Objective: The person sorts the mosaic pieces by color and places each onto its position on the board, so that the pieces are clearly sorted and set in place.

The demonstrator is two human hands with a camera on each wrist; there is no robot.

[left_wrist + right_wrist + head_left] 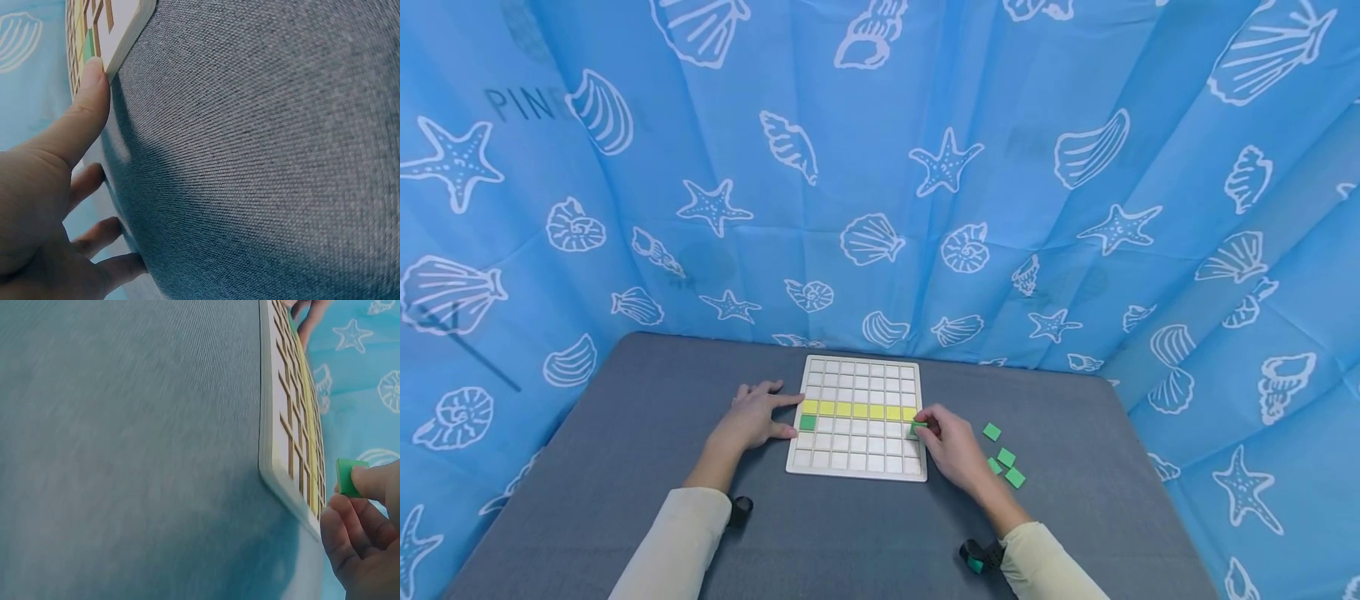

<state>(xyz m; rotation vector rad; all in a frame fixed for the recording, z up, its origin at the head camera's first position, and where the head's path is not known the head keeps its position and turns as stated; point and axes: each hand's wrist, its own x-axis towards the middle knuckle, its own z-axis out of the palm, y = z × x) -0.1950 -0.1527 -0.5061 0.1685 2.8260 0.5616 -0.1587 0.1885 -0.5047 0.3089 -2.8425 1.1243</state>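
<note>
A pale grid board [857,463] lies flat on the table, a full row of yellow tiles [860,410] across its middle. Directly below that row, one green tile [807,422] fills the leftmost cell. My left hand [752,419] rests at the board's left edge with its fingers spread; in the left wrist view the thumb [91,78] touches the rim. Between thumb and fingers my right hand [953,446] pinches another green tile [351,477], held over the right end of the row below the yellow one.
Several loose green tiles [1007,457] lie on the grey tabletop [842,542] to the right of my right hand. A blue curtain [880,167] with white shells and starfish hangs behind the table and at its sides. Both wrists wear black bands [741,511].
</note>
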